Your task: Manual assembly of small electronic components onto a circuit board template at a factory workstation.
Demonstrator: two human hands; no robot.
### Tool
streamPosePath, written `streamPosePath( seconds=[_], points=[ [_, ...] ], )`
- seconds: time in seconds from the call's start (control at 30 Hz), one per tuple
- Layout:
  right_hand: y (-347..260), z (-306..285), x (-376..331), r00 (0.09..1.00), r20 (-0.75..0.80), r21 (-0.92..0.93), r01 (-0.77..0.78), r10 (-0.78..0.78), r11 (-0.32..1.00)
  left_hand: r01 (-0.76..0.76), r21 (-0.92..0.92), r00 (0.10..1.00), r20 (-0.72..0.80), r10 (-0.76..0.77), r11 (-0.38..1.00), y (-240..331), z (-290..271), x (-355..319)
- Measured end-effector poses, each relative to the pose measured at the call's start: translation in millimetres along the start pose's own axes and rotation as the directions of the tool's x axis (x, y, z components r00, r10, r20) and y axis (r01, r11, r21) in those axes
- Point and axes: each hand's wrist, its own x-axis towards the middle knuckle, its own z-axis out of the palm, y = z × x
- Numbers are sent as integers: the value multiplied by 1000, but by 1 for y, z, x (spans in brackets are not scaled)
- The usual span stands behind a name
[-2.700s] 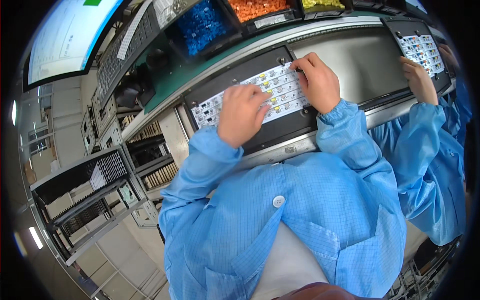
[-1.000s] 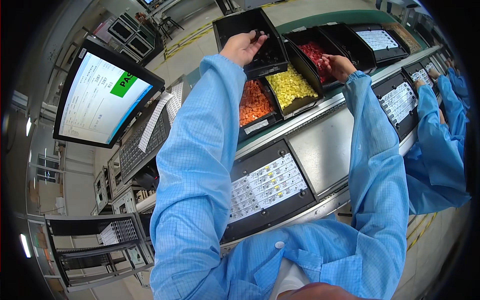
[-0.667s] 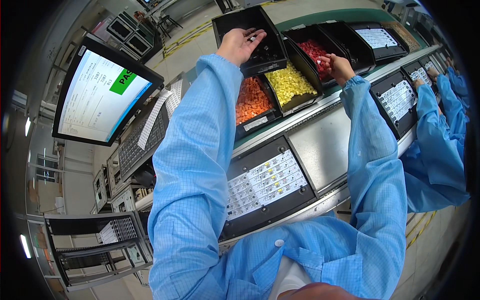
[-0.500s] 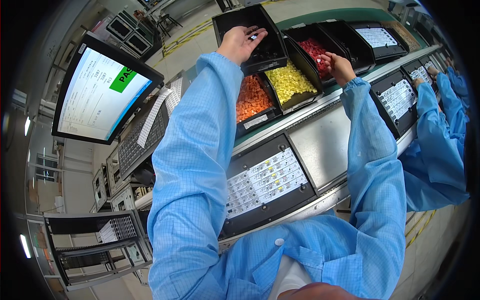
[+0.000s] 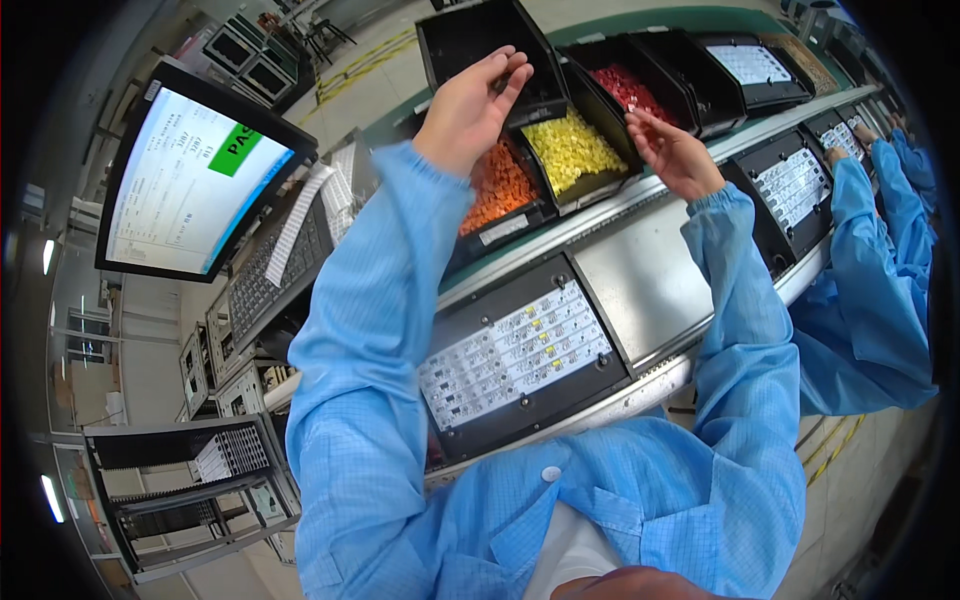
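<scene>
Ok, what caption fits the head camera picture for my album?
Left fingers by a black bin, right fingers near red pieces, yellow pieces and orange pieces close by, white circuit strips nearer the body.

My left grip (image 5: 465, 115) had its fingers curled, so I couldn't tell whether it held anything; it covered part of the black bin (image 5: 450, 45), whose top the upper edge cut off. The pale speck (image 5: 631, 112) at my right grip's (image 5: 675, 158) fingertips was too small to identify. My left sleeve (image 5: 365, 330) hid some orange pieces (image 5: 500, 188) and the left end of the black fixture (image 5: 570, 388). The dark rim swallowed part of 1 co-worker (image 5: 850, 300) at right.
</scene>
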Motion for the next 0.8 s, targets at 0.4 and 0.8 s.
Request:
streamPosePath(
  seconds=[0.4,0.8],
  points=[
    [63,56,-117,898,384,200,-309,216,930,417,-23,908,-41,-417,909,-62,-123,-223],
    [146,34,-117,1000,3,-331,-17,19,944,332,51,940,-98,-326,942,-93,-150,-284]
  ],
)
